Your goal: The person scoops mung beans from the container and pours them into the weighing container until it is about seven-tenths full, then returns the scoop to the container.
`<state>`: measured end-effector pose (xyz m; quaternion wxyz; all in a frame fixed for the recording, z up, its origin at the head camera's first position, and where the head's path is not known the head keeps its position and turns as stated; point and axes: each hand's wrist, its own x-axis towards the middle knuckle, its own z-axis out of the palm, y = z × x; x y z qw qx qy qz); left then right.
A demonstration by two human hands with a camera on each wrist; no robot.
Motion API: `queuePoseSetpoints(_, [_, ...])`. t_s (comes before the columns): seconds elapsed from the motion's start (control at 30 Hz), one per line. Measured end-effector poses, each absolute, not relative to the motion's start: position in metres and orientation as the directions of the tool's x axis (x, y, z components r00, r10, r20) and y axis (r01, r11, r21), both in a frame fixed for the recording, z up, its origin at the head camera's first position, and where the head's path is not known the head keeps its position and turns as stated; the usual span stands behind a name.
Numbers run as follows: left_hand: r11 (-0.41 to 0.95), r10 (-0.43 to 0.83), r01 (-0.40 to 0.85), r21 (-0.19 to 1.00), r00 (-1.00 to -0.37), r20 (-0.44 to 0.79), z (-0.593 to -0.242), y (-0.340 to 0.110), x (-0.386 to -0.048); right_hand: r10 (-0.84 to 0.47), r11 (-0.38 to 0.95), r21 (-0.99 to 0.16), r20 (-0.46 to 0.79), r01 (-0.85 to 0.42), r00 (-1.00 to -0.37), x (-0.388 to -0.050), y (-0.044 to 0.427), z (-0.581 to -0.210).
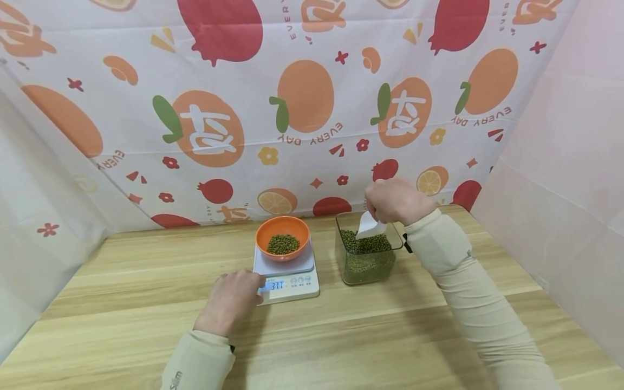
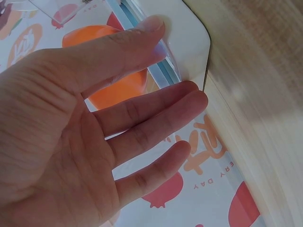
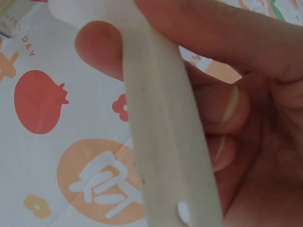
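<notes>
My right hand (image 1: 397,200) grips a white scoop (image 1: 369,226) by its handle. The blade tilts down into a clear square container (image 1: 369,273), at the green mung beans (image 1: 361,247) inside. In the right wrist view, thumb and fingers close around the scoop handle (image 3: 163,123). My left hand (image 1: 234,300) is at the left front corner of a white kitchen scale (image 1: 294,291). Its thumb lies on the scale's edge and the other fingers extend loosely in the left wrist view. An orange bowl (image 1: 264,234) with mung beans (image 1: 283,245) sits on the scale.
Everything stands on a wood-grain table (image 1: 341,346). A fruit-printed cloth (image 1: 258,119) hangs behind it, with pale walls at both sides. The container is a short gap to the right of the scale. The scale's display (image 1: 274,285) is lit.
</notes>
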<state>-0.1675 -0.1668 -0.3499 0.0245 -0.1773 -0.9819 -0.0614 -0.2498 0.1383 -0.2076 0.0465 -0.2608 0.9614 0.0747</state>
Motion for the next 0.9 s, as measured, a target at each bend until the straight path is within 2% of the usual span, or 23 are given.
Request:
queuePoseSetpoints(0.7, [0.929, 0.349, 0.358, 0.092, -0.932, 0.096, -0.3523, -0.1672, -0.1684, -0.486, 0.852, 0.113, -0.192, -0.511, -0.853, -0.2524, 0.1393, -0.2132])
queuePoseSetpoints(0.9, [0.93, 0.345, 0.354, 0.096, -0.934, 0.098, -0.3523, -0.1676, -0.1687, -0.433, 0.873, 0.137, -0.223, -0.467, -0.874, -0.2533, 0.1363, -0.2129])
